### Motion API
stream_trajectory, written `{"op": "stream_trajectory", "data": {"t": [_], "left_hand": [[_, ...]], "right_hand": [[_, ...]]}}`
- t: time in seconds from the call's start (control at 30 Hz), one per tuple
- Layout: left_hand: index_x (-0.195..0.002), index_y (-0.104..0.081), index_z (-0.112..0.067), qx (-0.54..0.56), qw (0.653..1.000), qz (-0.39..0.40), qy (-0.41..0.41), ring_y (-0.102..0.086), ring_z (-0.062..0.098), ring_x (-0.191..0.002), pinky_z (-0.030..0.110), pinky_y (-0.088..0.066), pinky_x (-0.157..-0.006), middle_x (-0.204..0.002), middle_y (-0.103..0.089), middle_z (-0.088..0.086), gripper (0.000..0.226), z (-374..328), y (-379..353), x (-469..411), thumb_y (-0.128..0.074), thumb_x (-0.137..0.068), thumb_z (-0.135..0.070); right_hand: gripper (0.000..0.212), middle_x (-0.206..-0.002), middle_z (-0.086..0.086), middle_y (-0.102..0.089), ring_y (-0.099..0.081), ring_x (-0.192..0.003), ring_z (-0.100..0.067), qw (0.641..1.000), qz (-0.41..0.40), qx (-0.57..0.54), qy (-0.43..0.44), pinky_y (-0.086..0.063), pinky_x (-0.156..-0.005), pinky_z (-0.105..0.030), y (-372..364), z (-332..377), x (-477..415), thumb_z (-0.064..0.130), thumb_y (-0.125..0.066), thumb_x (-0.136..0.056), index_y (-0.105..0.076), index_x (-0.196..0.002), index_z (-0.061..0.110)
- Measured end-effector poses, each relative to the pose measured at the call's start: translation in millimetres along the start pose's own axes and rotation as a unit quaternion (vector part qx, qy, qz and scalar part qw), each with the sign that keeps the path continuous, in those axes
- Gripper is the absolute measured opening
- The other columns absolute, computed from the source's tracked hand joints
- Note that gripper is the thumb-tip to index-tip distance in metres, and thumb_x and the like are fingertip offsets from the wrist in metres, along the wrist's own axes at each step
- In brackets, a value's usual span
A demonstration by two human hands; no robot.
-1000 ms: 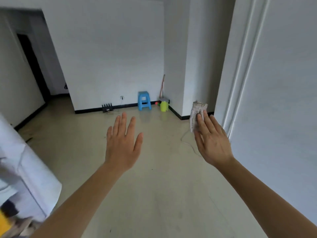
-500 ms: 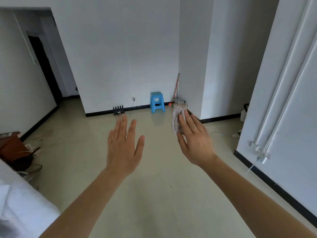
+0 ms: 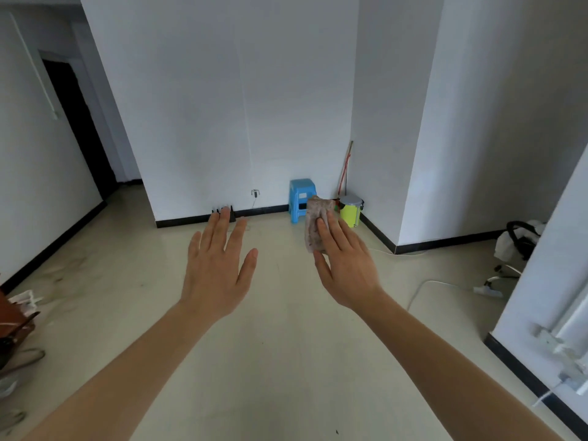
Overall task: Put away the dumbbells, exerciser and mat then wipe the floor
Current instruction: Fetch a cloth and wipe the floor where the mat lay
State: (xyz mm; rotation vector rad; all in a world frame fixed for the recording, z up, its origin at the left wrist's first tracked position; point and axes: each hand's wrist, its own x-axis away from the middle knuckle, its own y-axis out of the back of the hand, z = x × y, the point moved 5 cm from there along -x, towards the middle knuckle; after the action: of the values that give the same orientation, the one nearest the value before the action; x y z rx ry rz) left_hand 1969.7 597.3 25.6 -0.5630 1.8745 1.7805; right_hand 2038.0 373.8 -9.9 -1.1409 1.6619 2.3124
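Gripped in the right hand (image 3: 346, 265), a grey cloth (image 3: 315, 224) is held up in the air above the pale floor (image 3: 286, 361), fingers extended over it. Nothing is held by the left hand (image 3: 216, 268), which is spread flat. A blue stool (image 3: 300, 198) and a green bin (image 3: 350, 211) are seen at the far wall.

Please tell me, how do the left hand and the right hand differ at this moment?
The left hand holds nothing, while the right hand holds a grey cloth under its fingers. The left hand's fingers are spread apart; the right hand's fingers lie closer together over the cloth. The left hand points nearly straight ahead, the right hand angles toward the left. Both are raised, backs toward the camera, above the pale floor.
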Motion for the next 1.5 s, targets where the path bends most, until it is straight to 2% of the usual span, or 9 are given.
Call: {"op": "stream_trajectory", "data": {"t": [0.27, 0.33, 0.4, 0.57, 0.83, 1.0, 1.27, 1.43, 1.5], "left_hand": [[-0.152, -0.028, -0.014, -0.006, 1.0, -0.017, 0.003, -0.015, 0.03, -0.149, 0.052, -0.026, -0.116, -0.162, -0.016, 0.014, 0.063, 105, -154, -163, -0.023, -0.099, -0.048], [-0.153, -0.026, -0.015, 0.002, 1.0, -0.01, 0.001, -0.011, 0.028, -0.15, 0.051, -0.022, -0.117, -0.162, -0.012, 0.012, 0.063, 129, -192, -216, -0.022, -0.1, -0.049], [-0.153, -0.023, -0.016, 0.013, 1.0, 0.001, -0.002, -0.01, 0.028, -0.15, 0.05, -0.02, -0.118, -0.163, -0.01, 0.011, 0.064, 150, -230, -278, -0.019, -0.1, -0.05], [-0.154, -0.022, -0.017, 0.051, 0.998, 0.018, -0.017, -0.008, 0.027, -0.151, 0.052, -0.021, -0.118, -0.163, -0.008, 0.01, 0.066, 160, -318, -412, -0.016, -0.098, -0.051], [-0.156, -0.013, -0.02, 0.068, 0.995, 0.043, -0.049, 0.001, 0.023, -0.151, 0.049, -0.011, -0.121, -0.164, 0.002, 0.006, 0.071, 126, -528, -616, -0.005, -0.096, -0.056], [-0.156, -0.004, -0.022, 0.041, 0.995, 0.09, -0.025, 0.009, 0.023, -0.151, 0.052, -0.011, -0.12, -0.163, 0.012, 0.005, 0.075, 120, -644, -743, 0.005, -0.091, -0.058], [-0.155, -0.017, -0.02, 0.028, 0.999, 0.038, -0.009, -0.009, 0.028, -0.15, 0.052, -0.018, -0.118, -0.163, -0.006, 0.01, 0.063, 177, -756, -924, -0.018, -0.1, -0.05], [-0.155, -0.018, -0.019, 0.038, 0.999, 0.03, 0.01, -0.009, 0.028, -0.15, 0.053, -0.019, -0.118, -0.163, -0.006, 0.01, 0.065, 225, -858, -1026, -0.018, -0.099, -0.052], [-0.155, -0.018, -0.019, 0.028, 0.999, 0.029, 0.006, -0.009, 0.029, -0.15, 0.054, -0.018, -0.118, -0.163, -0.006, 0.01, 0.066, 244, -894, -1076, -0.016, -0.098, -0.052]], "right_hand": [[0.062, -0.165, -0.009, -0.024, -0.028, -0.149, -0.033, 0.999, -0.008, 0.0, 0.032, -0.034, -0.117, -0.05, -161, -46, -185, 0.038, -0.037, -0.103, -0.023, -0.158, 0.013], [0.062, -0.163, -0.009, -0.029, -0.033, -0.147, -0.034, 0.999, -0.007, 0.005, 0.036, -0.037, -0.115, -0.05, -195, -66, -239, 0.037, -0.039, -0.102, -0.028, -0.157, 0.012], [0.062, -0.164, -0.008, -0.027, -0.031, -0.148, -0.032, 0.999, 0.002, 0.016, 0.031, -0.036, -0.116, -0.047, -223, -92, -295, 0.039, -0.036, -0.103, -0.025, -0.158, 0.013], [0.064, -0.166, -0.005, -0.021, -0.028, -0.15, -0.03, 0.999, -0.023, 0.028, -0.015, -0.03, -0.12, -0.043, -272, -178, -397, 0.042, -0.034, -0.103, -0.02, -0.16, 0.016], [0.065, -0.164, -0.007, -0.024, -0.031, -0.148, -0.032, 0.997, -0.033, 0.026, -0.069, -0.036, -0.115, -0.049, -411, -371, -545, 0.045, -0.03, -0.101, -0.022, -0.159, 0.016], [0.065, -0.163, -0.01, -0.028, -0.037, -0.145, -0.034, 0.998, -0.001, 0.02, -0.051, -0.041, -0.112, -0.051, -483, -472, -671, 0.044, -0.032, -0.101, -0.025, -0.158, 0.013], [0.064, -0.166, -0.006, -0.019, -0.034, -0.147, -0.032, 1.0, 0.011, -0.014, -0.023, -0.038, -0.114, -0.05, -595, -568, -870, 0.043, -0.03, -0.103, -0.019, -0.16, 0.015], [0.065, -0.168, -0.004, -0.014, -0.03, -0.149, -0.028, 1.0, 0.017, -0.01, -0.02, -0.033, -0.117, -0.048, -695, -625, -978, 0.045, -0.026, -0.104, -0.012, -0.161, 0.017], [0.064, -0.167, -0.005, -0.016, -0.033, -0.147, -0.03, 1.0, 0.021, 0.003, -0.008, -0.035, -0.115, -0.049, -731, -648, -1029, 0.043, -0.029, -0.104, -0.014, -0.16, 0.017]]}}
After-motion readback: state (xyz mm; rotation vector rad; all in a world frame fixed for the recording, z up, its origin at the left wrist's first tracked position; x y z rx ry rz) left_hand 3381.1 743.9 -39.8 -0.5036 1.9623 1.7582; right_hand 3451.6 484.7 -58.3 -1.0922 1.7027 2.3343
